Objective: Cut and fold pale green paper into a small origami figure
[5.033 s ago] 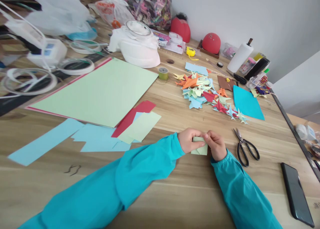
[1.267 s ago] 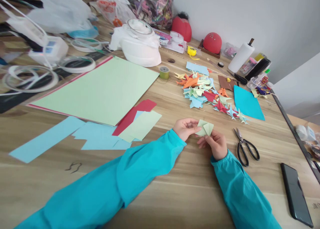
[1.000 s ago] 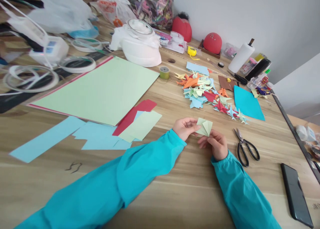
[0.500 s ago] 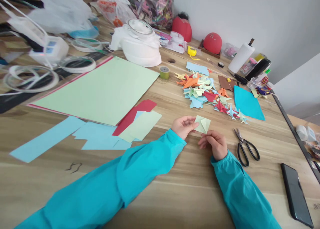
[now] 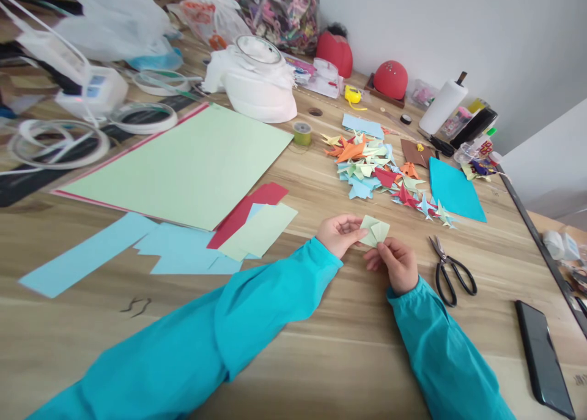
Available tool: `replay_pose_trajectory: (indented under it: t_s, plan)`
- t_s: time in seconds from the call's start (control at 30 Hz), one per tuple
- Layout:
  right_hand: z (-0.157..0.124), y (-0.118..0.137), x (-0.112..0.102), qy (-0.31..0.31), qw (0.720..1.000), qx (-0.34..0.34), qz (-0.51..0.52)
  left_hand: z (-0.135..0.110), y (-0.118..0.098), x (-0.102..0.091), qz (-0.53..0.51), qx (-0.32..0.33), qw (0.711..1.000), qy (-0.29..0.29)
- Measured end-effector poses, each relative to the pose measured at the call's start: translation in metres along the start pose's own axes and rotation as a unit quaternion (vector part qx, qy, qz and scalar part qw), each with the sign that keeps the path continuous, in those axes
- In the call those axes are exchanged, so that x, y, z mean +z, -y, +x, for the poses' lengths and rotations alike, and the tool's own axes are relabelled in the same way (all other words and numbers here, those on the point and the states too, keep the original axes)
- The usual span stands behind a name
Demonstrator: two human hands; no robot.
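Note:
A small square of pale green folded paper (image 5: 376, 229), creased with a triangular flap, is held above the wooden table. My left hand (image 5: 342, 235) pinches its left edge between thumb and fingers. At the bottom corner, my right hand (image 5: 395, 262) grips it between thumb and forefinger, the other fingers curled beneath. Black-handled scissors (image 5: 446, 270) lie with blades slightly apart just right of my right hand. Behind my hands spreads a pile of folded paper cranes (image 5: 362, 163) in orange, red, green and blue.
Left of my hands lie cut papers: a green piece (image 5: 263, 230), a red strip (image 5: 247, 212) and blue strips (image 5: 87, 255). A large green sheet (image 5: 192, 163) sits behind them. A phone (image 5: 543, 356) rests at the right, and a spool (image 5: 301, 134) stands near the middle.
The folded paper has shifted slightly right and turned a little in my hands. My right thumb now presses on its lower corner, and a second flap shows beside the first.

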State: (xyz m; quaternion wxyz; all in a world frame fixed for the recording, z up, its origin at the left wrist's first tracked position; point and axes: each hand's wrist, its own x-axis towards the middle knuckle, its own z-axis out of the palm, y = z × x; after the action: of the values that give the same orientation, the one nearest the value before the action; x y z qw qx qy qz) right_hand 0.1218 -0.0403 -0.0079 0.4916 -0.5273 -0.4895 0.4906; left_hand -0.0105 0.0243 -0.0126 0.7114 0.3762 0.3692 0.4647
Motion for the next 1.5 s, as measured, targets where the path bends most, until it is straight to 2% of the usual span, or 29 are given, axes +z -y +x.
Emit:
replay_pose_trajectory:
  t_s: [0.17, 0.33, 0.63, 1.03, 1.27, 1.5]
  plan:
    - [0.0002, -0.0001, -0.0006, -0.020, 1.000, 0.008, 0.002, 0.0003, 0.0033, 0.0008, 0.006, 0.000, 1.000, -0.008]
    - [0.0000, 0.0004, 0.0000, 0.002, 1.000, 0.002, -0.025, -0.0031, 0.0024, 0.0028, -0.004, 0.017, 1.000, 0.021]
    - [-0.0024, 0.0027, 0.0020, 0.023, 0.999, 0.003, -0.025, -0.0045, 0.0016, 0.0011, 0.005, -0.009, 0.999, 0.047]
    - [-0.0002, 0.0019, 0.0033, 0.007, 0.998, -0.013, -0.059, -0.0064, -0.0022, 0.0020, 0.041, -0.035, 0.995, 0.085]
    - [0.0000, 0.0007, 0.0021, 0.013, 0.998, -0.018, -0.064, -0.0070, -0.0003, 0.0018, 0.052, -0.013, 0.994, 0.092]
    - [-0.0025, -0.0014, 0.0024, -0.055, 0.992, -0.044, -0.107, -0.0044, 0.0007, -0.0017, 0.079, -0.013, 0.992, 0.099]
